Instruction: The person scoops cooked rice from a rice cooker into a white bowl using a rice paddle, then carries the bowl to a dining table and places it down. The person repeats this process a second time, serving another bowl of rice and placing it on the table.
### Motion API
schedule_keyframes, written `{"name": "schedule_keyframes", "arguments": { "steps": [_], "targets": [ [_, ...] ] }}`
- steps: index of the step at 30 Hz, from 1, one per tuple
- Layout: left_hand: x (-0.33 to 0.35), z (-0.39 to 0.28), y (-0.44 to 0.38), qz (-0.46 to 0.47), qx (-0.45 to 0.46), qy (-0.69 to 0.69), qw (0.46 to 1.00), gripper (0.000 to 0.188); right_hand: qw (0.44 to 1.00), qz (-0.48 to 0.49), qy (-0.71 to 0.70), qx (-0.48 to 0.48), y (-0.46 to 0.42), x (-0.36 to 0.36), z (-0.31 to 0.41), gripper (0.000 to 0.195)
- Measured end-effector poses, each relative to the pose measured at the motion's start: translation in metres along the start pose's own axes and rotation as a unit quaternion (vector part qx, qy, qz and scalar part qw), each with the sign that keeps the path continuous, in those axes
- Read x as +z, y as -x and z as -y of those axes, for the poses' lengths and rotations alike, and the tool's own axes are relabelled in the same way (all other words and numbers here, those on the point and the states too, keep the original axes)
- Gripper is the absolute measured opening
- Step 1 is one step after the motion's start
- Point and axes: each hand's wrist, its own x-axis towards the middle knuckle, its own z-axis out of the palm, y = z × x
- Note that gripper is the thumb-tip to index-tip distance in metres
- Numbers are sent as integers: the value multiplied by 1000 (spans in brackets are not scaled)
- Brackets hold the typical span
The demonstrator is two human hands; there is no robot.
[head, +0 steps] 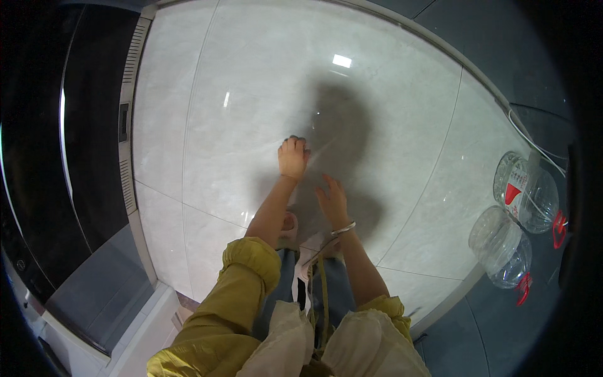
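Note:
My left hand (293, 158) reaches forward over the pale tiled floor (245, 155), knuckles up and fingers curled under. A dark rim shows at its fingertips; whether that is shadow or a small thing in the grasp cannot be made out. My right hand (333, 200) hangs a little nearer to me and to the right, with its fingers apart and nothing in them. A silver bangle (343, 228) circles the right wrist. Beneath my arms a pink slipper (289, 225) is partly visible.
Two large clear plastic bottles with red handles, one labelled (515, 191) and one plain (499, 245), lie at the right by the dark cabinets (476, 320). A white cable (532, 141) runs beside them. Black appliance fronts (94, 122) with vent grilles (127, 186) line the left.

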Motion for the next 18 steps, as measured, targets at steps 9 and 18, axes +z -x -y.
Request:
{"name": "schedule_keyframes", "arguments": {
  "steps": [9,18],
  "targets": [
    [-17,4,-13,14,-7,-26,1000,13,999,-42,-5,23,12,-34,11,36],
    [-303,-211,-24,67,-240,539,805,9,941,-156,-300,10,53,-160,233,32]
  ]
}}
